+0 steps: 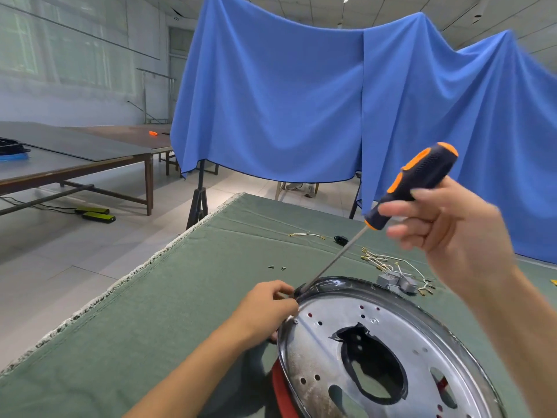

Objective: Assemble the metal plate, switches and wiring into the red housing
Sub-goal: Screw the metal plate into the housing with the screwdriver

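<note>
A round metal plate (331,354) with holes and a large middle cutout lies on the red housing (281,393), of which only a strip shows at the lower left. My right hand (452,233) grips the black and orange screwdriver (419,182); its shaft slants down to the plate's far left rim. My left hand (268,312) pinches the rim right beside the tip. Grey switches (398,283) with white wiring (388,262) lie on the cloth behind the plate.
The green cloth (180,297) covers the work table; its frayed left edge runs diagonally. Small screws (277,267), a short wire (307,235) and a black part (340,239) lie farther back. A blue drape (301,101) hangs behind. Other tables stand at left.
</note>
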`<state>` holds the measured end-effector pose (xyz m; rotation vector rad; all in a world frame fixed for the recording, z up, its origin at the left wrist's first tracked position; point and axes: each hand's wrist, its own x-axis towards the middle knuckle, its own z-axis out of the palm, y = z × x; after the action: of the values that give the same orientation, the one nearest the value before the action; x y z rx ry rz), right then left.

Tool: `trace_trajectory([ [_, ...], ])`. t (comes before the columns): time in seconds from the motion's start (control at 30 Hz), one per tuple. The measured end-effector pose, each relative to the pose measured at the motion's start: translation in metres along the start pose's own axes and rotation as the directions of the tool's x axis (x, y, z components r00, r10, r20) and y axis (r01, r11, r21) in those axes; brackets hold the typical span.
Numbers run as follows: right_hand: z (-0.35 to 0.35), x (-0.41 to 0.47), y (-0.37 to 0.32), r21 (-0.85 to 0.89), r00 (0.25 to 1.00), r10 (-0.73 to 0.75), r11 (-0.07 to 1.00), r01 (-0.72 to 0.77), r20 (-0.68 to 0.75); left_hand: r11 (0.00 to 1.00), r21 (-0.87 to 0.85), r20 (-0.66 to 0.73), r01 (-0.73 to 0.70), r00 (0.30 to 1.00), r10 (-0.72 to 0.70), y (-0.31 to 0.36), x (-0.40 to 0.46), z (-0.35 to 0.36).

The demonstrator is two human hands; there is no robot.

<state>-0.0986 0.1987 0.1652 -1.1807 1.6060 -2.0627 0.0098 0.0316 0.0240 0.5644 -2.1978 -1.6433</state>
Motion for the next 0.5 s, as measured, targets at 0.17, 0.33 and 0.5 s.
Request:
trace_trajectory([
  [0.17, -0.019, -0.009, -0.006, 0.297, 0.964, 0.145, 0.932, -0.208, 0.222, 0.994, 0.014, 0.038, 0.11, 0.993, -0.111, 0.006, 0.001, -0.001],
  [0.33, -0.022, -0.018, 0.013, 0.165, 0.912, 0.395, 0.898, -0.409, 0.111, 0.991, 0.094, -0.015, 0.097, 0.995, -0.096, 0.01, 0.002, 0.0],
  [0.5, -0.021, -0.021, 0.043, -0.139, 0.895, 0.415, 0.888, -0.438, -0.166, 0.985, 0.138, -0.018, 0.106, 0.994, -0.105, 0.013, 0.004, -0.004],
])
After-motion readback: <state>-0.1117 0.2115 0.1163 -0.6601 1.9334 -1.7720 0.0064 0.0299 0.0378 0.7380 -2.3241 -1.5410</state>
